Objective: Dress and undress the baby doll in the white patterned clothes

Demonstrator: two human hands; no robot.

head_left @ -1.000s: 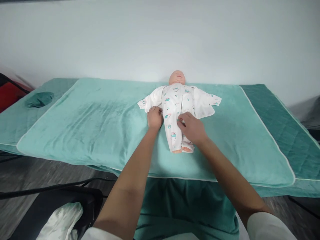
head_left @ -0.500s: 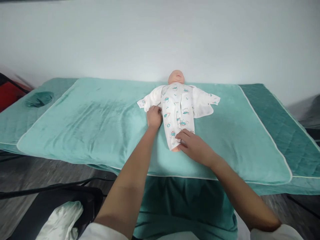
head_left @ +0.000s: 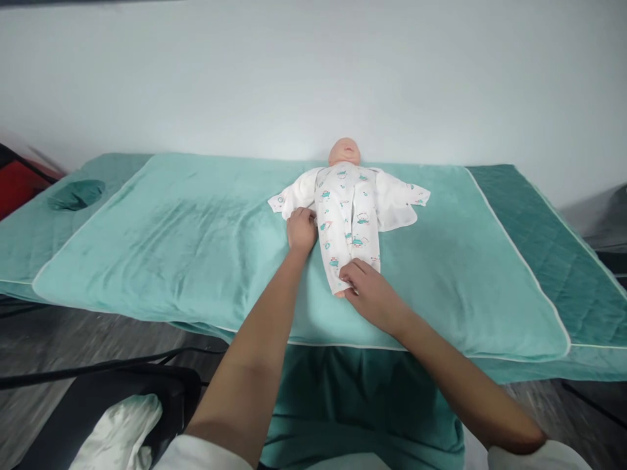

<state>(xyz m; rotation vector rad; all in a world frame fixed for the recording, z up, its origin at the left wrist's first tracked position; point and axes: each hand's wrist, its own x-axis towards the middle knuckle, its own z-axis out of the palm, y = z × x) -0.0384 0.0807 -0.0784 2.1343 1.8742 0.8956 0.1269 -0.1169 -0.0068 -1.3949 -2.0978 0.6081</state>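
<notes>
2 contacts: left hand (head_left: 301,230) against doll (head_left: 345,152), right hand (head_left: 371,292) seemingly pinching romper (head_left: 353,220).

Feet of doll (head_left: 349,215) under right hand (head_left: 372,297)

Teal towel (head_left: 196,248) on bed (head_left: 539,215) — blk chair (head_left: 122,398) btm-left.

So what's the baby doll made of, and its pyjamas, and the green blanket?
The doll's head looks like smooth plastic or vinyl, one even peachy colour. Its pyjamas look like thin, matte cotton-like cloth: they wrinkle and carry printed teal pictures. The green blanket looks plush, perhaps fleece or towelling: fuzzy, with brushed streaks.
</notes>
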